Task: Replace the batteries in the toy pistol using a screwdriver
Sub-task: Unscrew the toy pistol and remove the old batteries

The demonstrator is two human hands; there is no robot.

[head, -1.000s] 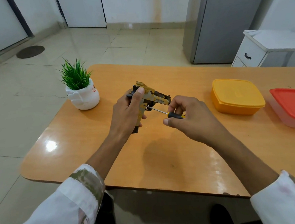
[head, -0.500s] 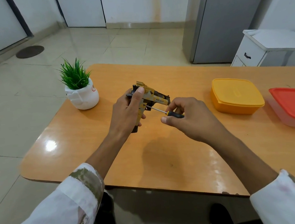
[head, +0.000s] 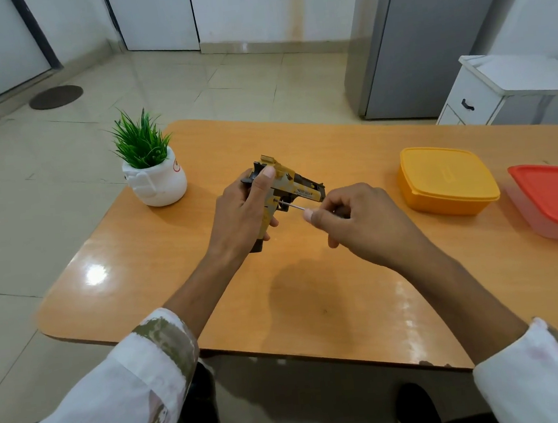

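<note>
My left hand (head: 239,214) grips the yellow-and-black toy pistol (head: 297,184) by its handle, above the orange table (head: 311,292), barrel pointing right. The thumb lies along the pistol's rear. My right hand (head: 359,222) pinches a small screwdriver (head: 292,206); its thin metal shaft reaches left and the tip touches the side of the pistol's handle. The fingers hide the screwdriver's handle almost entirely. No batteries are visible.
A white pot with a green plant (head: 152,168) stands at the table's left far corner. A yellow lidded box (head: 447,179) and a red-lidded clear box (head: 553,199) sit on the right. A grey fridge (head: 424,36) and white cabinet (head: 510,90) stand behind.
My right hand has rolled the screwdriver between its fingers, so its yellow-black handle is now covered. The pistol and my left hand have barely moved.
</note>
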